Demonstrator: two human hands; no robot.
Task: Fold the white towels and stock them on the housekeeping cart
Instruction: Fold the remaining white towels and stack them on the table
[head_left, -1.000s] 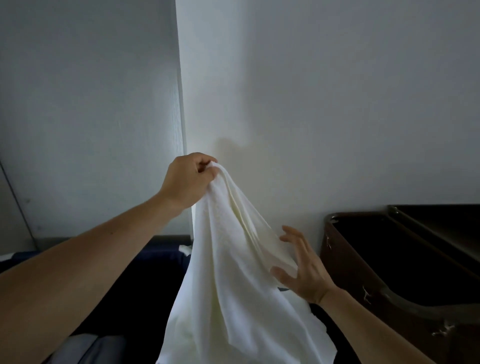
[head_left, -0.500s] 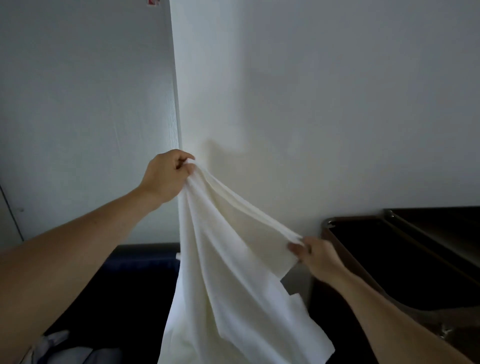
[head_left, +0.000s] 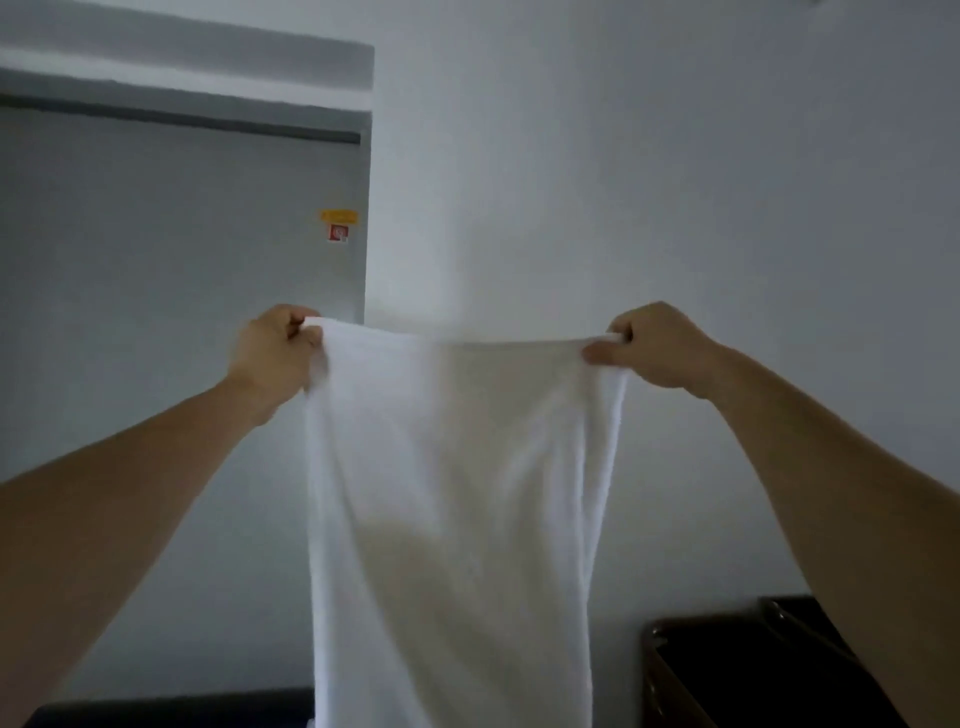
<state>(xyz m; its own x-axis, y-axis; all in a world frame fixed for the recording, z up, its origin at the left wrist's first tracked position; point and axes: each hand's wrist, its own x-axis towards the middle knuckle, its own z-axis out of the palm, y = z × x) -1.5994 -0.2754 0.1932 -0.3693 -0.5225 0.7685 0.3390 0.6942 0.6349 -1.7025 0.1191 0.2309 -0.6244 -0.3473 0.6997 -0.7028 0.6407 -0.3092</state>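
The white towel (head_left: 457, 493) now hangs spread open between both hands, its top edge drawn almost straight and level; the left hand (head_left: 278, 348) grips the upper left corner with its fingers (head_left: 298, 318) curled tight round the cloth, and the right hand (head_left: 654, 345) pinches the upper right corner between the thumb and curled fingers. The cloth falls as one long sheet in front of the white wall (head_left: 675, 182) and runs out at the bottom of the view, so its lower end is hidden.

Half a second ago the towel hung bunched from the left hand alone, while the right hand had only just caught an edge lower down, near the dark brown bin (head_left: 753, 670); a second ago that hand was open, fingers spread, reaching for the edge. Since then the right hand has risen level with the left, the two have drawn apart, and the bunching has gone. The view has also tipped upward; the grey door (head_left: 182, 260) with its yellow and red sticker (head_left: 338, 224) now shows, and the bin has sunk to the lower right corner.

By my reading the towel is opened and squared, ready for a first fold; no fold has been made yet, and stocking the cart is still to come.
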